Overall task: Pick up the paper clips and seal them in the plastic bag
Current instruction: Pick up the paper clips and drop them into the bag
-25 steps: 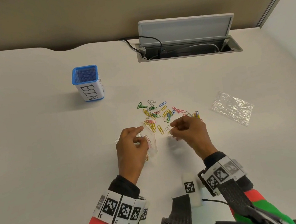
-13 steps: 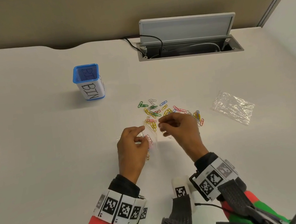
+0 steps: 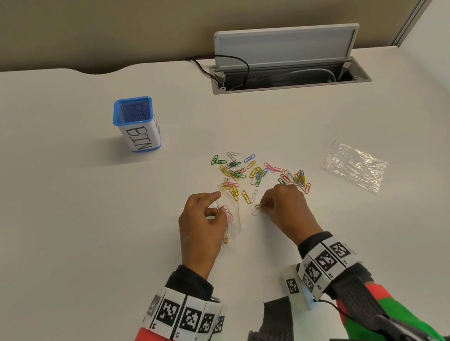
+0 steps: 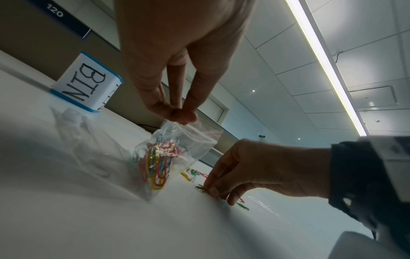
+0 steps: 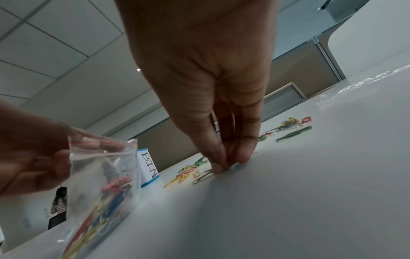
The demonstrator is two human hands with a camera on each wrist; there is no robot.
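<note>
A scatter of coloured paper clips [image 3: 249, 171] lies on the white table [image 3: 83, 232] just beyond both hands. My left hand [image 3: 201, 227] pinches the rim of a small clear plastic bag [image 3: 231, 216], which holds several clips [image 4: 157, 163] and rests its bottom on the table. My right hand [image 3: 286, 208] is down at the table, its fingertips [image 5: 224, 164] pinching a pale paper clip [image 3: 257, 210] that lies on the surface. The bag [image 5: 102, 184] hangs with its mouth up in the right wrist view.
A blue mesh cup labelled BIN [image 3: 137, 124] stands at the back left. A second crumpled clear bag [image 3: 356, 166] lies to the right. An open cable hatch [image 3: 288, 73] with wires sits at the far edge. A person [image 5: 58, 201] stands far off.
My right hand moved left to the bag mouth half a second ago, then came back right and down to the table onto a pale clip. My left hand kept holding the bag.
</note>
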